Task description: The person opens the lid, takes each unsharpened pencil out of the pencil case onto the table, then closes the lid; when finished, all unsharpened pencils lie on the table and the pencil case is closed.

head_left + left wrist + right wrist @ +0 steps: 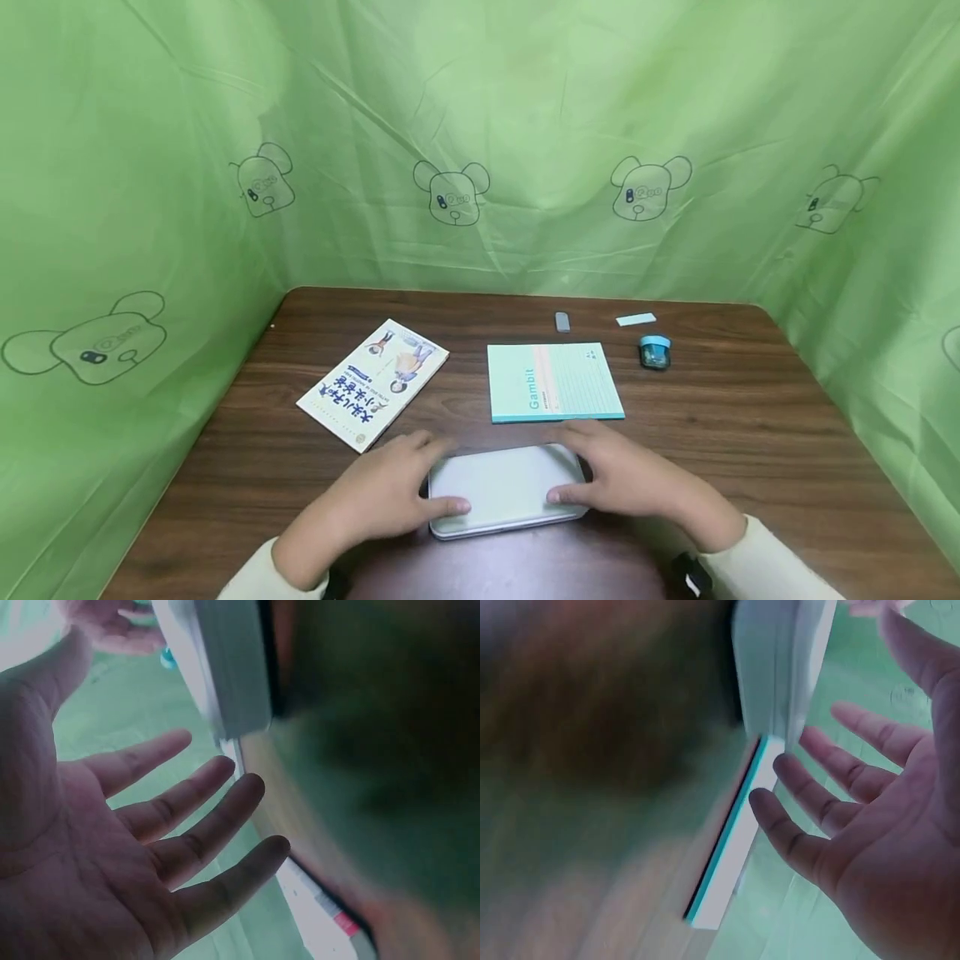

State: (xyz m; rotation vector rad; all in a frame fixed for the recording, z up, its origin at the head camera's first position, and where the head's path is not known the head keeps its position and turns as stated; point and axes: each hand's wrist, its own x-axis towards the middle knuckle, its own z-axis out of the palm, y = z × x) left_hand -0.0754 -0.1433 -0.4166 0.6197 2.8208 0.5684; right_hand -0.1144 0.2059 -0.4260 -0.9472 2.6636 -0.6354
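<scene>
A white, flat, rounded case (506,483) lies at the near middle of the table in the head view. At its left end is my left hand (390,487), thumb over the near left corner. My right hand (618,471) is at the other end, its thumb over the right part of the lid. In the left wrist view, the left hand (112,847) has its fingers spread beside the case (232,667). The right wrist view shows the right hand (892,840) with loosely extended fingers near the case (769,667). Whether either hand touches it, I cannot tell.
An illustrated book (373,385) lies slanted at the left. Beyond the case is a pale green notebook (577,382) marked "Gambit". Farther back are a small grey block (562,322), a pale strip (636,319) and a blue-lidded container (655,352). Green cloth (525,100) surrounds the table.
</scene>
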